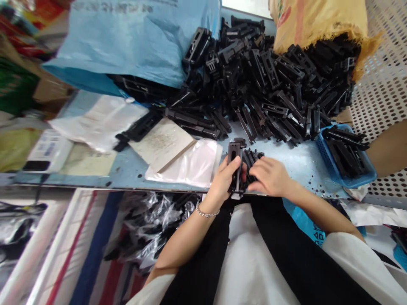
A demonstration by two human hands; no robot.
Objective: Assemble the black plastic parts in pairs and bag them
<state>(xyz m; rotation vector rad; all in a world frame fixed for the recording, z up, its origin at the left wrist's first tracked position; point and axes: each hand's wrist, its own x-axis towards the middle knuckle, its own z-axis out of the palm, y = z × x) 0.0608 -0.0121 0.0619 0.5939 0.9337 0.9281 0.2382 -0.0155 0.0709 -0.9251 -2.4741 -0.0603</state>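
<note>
Upright in my left hand (225, 174) is a long black plastic part (235, 167) with a slot down its face, my thumb pressed on its front. My right hand (269, 176) is just to the right, its fingers curled over a small bunch of thin black parts (251, 159) lying on the blue table. Whether those fingers pinch one of the pieces is hidden from this angle. Behind both hands spreads a big heap of similar black parts (254, 80).
A blue basket (367, 169) of black parts stands at right. Clear plastic bags (193, 165) and a flat board (162, 144) lie left of my hands. A blue sack (133, 42) and a yellow sack (321, 21) stand behind. The table's front edge (178, 189) runs beneath my wrists.
</note>
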